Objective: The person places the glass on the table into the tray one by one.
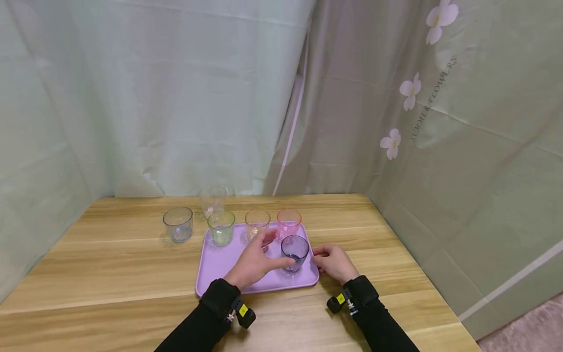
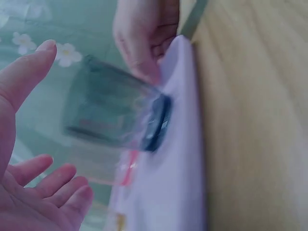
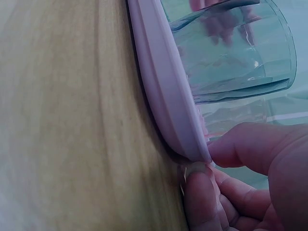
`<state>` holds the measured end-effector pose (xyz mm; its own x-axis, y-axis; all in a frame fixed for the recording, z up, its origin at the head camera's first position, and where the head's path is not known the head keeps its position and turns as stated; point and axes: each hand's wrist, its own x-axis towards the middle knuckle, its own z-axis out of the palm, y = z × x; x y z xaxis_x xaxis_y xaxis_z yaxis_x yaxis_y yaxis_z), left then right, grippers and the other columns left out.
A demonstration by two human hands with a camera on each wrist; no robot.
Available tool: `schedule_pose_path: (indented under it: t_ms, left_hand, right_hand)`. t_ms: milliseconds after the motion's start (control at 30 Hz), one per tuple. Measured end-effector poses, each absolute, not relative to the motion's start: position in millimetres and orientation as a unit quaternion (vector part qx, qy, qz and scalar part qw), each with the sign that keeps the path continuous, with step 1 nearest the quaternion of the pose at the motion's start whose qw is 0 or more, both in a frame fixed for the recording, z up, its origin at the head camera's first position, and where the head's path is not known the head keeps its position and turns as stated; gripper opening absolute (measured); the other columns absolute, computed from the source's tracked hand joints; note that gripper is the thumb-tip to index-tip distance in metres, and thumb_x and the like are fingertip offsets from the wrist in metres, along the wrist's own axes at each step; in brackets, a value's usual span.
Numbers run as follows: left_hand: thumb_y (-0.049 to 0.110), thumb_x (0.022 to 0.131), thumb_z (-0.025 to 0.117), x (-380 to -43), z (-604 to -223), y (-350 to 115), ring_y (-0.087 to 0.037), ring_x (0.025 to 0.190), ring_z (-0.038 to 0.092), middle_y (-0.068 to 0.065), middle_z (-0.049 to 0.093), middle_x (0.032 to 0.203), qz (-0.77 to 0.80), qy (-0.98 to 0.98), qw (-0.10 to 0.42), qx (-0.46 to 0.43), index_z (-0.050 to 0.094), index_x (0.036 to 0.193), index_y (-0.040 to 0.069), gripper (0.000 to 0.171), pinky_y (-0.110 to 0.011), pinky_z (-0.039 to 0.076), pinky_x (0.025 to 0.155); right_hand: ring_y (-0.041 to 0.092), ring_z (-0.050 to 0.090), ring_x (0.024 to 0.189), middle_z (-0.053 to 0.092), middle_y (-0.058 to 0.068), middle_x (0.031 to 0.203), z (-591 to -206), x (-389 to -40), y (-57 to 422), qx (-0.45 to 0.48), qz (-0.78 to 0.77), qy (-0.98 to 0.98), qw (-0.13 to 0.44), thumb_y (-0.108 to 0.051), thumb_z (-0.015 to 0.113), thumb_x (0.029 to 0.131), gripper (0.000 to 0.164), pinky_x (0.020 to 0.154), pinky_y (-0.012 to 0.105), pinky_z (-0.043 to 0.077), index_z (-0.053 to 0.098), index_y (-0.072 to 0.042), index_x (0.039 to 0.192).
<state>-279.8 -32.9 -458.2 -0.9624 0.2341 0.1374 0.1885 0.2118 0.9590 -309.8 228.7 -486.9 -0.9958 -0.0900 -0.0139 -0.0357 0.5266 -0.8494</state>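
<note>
A dark blue-grey glass (image 1: 295,254) stands upright on the right part of a purple tray (image 1: 220,274). My left hand (image 1: 255,261) is over the tray beside this glass, thumb and fingers spread. The left wrist view shows a gap between that hand (image 2: 43,192) and the glass (image 2: 115,106). With thumb and fingers, my right hand (image 1: 336,263) pinches the tray's right rim, as the right wrist view shows at the tray edge (image 3: 175,96). Along the tray's back stand a green glass (image 1: 222,229), an amber glass (image 1: 257,222), partly behind my left fingers, and a pink glass (image 1: 289,222).
Left of the tray, a grey-blue glass (image 1: 178,225) stands on the wooden table (image 1: 132,274). A clear glass (image 1: 212,199) is behind the green one. Pale curtains (image 1: 198,98) hang behind the table and along its right side (image 1: 475,186).
</note>
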Motion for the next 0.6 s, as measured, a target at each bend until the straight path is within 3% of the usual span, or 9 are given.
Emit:
schedule_pose_path:
  t_ms: [600]
  left_hand:
    - [0.027,0.090,0.092,-278.9,-430.7,-83.6,-0.041,0.157,0.048,-0.024,0.050,0.166,0.614,0.779,0.000,0.128,0.046,0.160,0.001,0.088,-0.055,0.039,0.132]
  right_hand:
    - [0.014,0.068,0.075,0.078,0.010,0.096,-482.9,-305.4,226.9,-0.035,-0.481,0.875,0.029,-0.007,0.076,0.096,0.024,0.068,0.026,0.061,0.078,0.008,0.115]
